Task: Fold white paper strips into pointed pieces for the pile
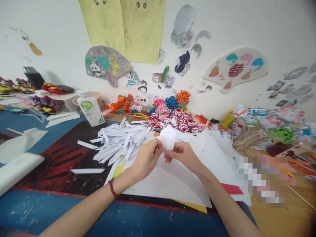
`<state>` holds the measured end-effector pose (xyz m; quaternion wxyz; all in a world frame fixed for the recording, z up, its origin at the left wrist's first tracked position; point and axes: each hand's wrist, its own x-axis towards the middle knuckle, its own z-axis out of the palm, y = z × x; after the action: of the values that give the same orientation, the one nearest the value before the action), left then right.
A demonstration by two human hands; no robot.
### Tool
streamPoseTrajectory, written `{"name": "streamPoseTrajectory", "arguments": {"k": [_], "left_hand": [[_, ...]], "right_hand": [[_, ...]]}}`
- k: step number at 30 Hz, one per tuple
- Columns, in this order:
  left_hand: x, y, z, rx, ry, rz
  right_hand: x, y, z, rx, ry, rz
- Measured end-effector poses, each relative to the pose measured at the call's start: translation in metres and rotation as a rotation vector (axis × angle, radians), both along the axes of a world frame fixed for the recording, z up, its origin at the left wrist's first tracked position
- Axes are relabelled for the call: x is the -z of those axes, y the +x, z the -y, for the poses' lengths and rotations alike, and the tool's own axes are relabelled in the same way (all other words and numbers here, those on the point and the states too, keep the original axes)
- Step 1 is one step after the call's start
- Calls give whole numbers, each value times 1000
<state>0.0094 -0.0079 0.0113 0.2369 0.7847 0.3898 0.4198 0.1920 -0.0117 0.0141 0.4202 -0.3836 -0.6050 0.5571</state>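
Observation:
A small piece of folded white paper (168, 137) with a pointed top is held upright between my two hands. My left hand (150, 154) pinches its lower left side, and a dark red beaded bracelet (112, 188) sits on that wrist. On the lower right side, the fingers of my right hand (182, 154) are closed on the same paper. Below both hands lie large white paper sheets (172, 184). Just left of my left hand is a heap of folded white paper strips (118, 141).
A white bottle (91, 108) stands behind the heap. Red-and-white craft flowers (181, 120) line the back by the wall. Wooden sticks (251, 136) and wrapped flowers lie at right. A white device or case (19, 171) is at left on the blue table (81, 217).

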Motion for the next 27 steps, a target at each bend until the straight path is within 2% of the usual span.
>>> {"name": "streamPoseTrajectory", "arguments": {"k": [6, 11, 15, 22, 27], "left_hand": [[1, 1, 0, -13, 13, 17], [-7, -2, -1, 82, -59, 90], [-12, -6, -4, 112, -38, 91], [-10, -7, -6, 107, -35, 103], [-10, -6, -5, 127, -121, 169]], "right_hand": [[-1, -1, 2, 7, 17, 4], [1, -1, 1, 48, 32, 18], [-1, 0, 1, 56, 57, 12], [-4, 1, 2, 62, 68, -2], [-3, 0, 2, 48, 62, 7]]}}
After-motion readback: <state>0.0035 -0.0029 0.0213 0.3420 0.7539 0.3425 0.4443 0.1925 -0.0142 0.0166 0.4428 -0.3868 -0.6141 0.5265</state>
